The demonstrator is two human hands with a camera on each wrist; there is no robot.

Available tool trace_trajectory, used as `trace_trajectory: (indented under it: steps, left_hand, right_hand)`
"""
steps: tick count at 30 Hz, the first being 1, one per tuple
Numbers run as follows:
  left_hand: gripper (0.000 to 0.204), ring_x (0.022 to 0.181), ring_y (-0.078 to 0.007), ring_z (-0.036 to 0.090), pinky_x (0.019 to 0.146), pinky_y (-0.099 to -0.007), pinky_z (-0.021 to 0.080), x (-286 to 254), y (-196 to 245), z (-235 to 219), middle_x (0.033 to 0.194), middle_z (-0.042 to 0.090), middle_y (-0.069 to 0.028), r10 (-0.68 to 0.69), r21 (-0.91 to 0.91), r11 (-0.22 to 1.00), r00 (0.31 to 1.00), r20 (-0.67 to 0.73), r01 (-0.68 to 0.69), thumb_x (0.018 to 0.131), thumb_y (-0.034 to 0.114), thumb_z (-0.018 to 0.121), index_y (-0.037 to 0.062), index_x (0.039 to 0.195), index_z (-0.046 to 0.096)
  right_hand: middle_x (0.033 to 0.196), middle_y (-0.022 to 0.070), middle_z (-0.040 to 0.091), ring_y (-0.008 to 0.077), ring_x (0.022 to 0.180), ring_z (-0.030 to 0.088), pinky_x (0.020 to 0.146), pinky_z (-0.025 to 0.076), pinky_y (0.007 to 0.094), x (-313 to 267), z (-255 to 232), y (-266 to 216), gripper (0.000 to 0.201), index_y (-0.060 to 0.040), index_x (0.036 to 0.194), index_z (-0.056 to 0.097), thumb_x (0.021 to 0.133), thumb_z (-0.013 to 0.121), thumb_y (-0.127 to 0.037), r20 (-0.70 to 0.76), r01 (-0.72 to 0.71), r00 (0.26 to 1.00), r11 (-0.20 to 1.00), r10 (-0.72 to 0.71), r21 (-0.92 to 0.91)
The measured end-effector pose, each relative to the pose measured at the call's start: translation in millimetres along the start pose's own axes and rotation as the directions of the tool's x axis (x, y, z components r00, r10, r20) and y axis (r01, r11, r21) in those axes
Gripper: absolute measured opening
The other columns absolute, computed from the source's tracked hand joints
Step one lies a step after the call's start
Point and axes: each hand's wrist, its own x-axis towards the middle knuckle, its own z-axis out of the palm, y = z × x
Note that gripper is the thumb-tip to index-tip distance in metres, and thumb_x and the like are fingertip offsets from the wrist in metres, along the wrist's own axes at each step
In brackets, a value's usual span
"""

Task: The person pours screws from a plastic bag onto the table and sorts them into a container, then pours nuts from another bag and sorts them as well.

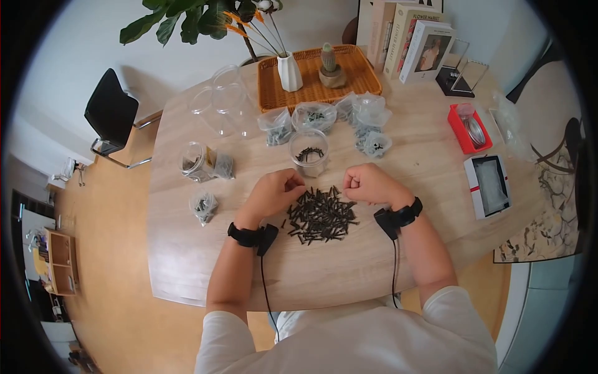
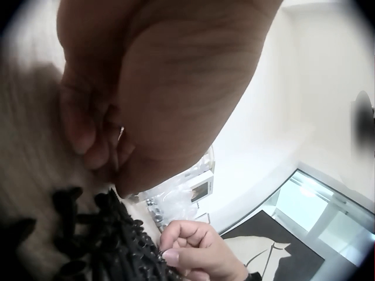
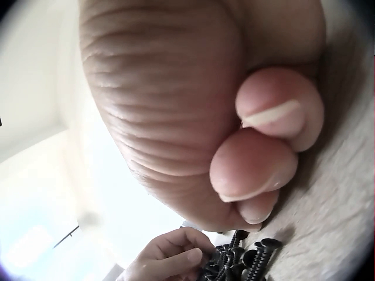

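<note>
Black screws (image 1: 321,215) lie in a loose pile on the table. At the pile's upper left is the left hand (image 1: 274,192), its fingers curled and thumb against them; in the left wrist view its fingertips (image 2: 120,181) are just above dark screws (image 2: 126,240). The right hand (image 1: 374,185) rests at the upper right edge, fingers curled in. Close below its fingertips (image 3: 255,208), in the right wrist view, are screws (image 3: 258,260). No screw is plainly visible within either grip. Behind the pile stands a clear jar (image 1: 309,156) with some dark screws inside.
Bags of hardware (image 1: 277,126) stand behind the jar. At the left are another clear jar (image 1: 196,163) and a small bag (image 1: 204,207). A wicker tray (image 1: 355,92) holds a vase and a cactus. To the right are a red basket (image 1: 458,128) and an open box (image 1: 475,198).
</note>
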Motion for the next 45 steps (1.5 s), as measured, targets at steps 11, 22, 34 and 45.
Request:
trace_trajectory:
  steps: [11,22,34,45]
  left_hand:
    - [0.018,0.075,-0.0125,0.069,0.073,-0.0306,0.057,1,-10,8,0.085,0.077,-0.0033,0.043,-0.198,0.979,0.999,-0.014,-0.045,0.094,0.018,0.082,0.0037,0.105,0.079]
    - [0.014,0.076,-0.0068,0.064,0.070,-0.0266,0.053,5,-21,12,0.087,0.073,0.0015,0.033,-0.255,0.966,0.999,-0.029,-0.040,0.097,0.013,0.081,0.0020,0.103,0.077]
    - [0.011,0.077,-0.0085,0.066,0.072,-0.0274,0.055,5,-19,7,0.087,0.075,-0.0004,0.078,-0.193,0.978,0.997,-0.014,-0.079,0.095,0.010,0.081,0.0033,0.103,0.077]
    - [0.019,0.094,-0.0282,0.076,0.085,-0.0398,0.059,2,-14,10,0.103,0.076,-0.0109,0.220,-0.003,0.975,0.974,-0.050,-0.221,0.091,0.016,0.082,0.0097,0.109,0.082]
  right_hand:
    - [0.078,-0.0049,0.064,0.0021,0.059,0.053,0.049,0.042,0.0223,4,8,17,0.012,-0.0048,0.104,0.069,0.102,0.075,-0.015,-0.117,0.153,0.984,0.970,-0.132,0.190]
    - [0.077,-0.0065,0.061,-0.0003,0.061,0.048,0.053,0.037,0.0205,17,17,-71,0.015,-0.0022,0.112,0.069,0.108,0.073,-0.016,-0.562,0.529,0.768,0.798,-0.306,0.289]
    - [0.077,-0.0042,0.062,0.0015,0.063,0.052,0.056,0.043,0.0211,19,21,-4,0.019,-0.0031,0.121,0.067,0.108,0.072,-0.016,-0.449,0.369,0.865,0.892,-0.225,0.263]
    - [0.075,-0.0065,0.062,0.0016,0.066,0.053,0.059,0.044,0.0223,15,38,9,0.009,-0.0013,0.099,0.070,0.097,0.078,-0.004,-0.224,0.256,0.933,0.956,-0.283,-0.144]
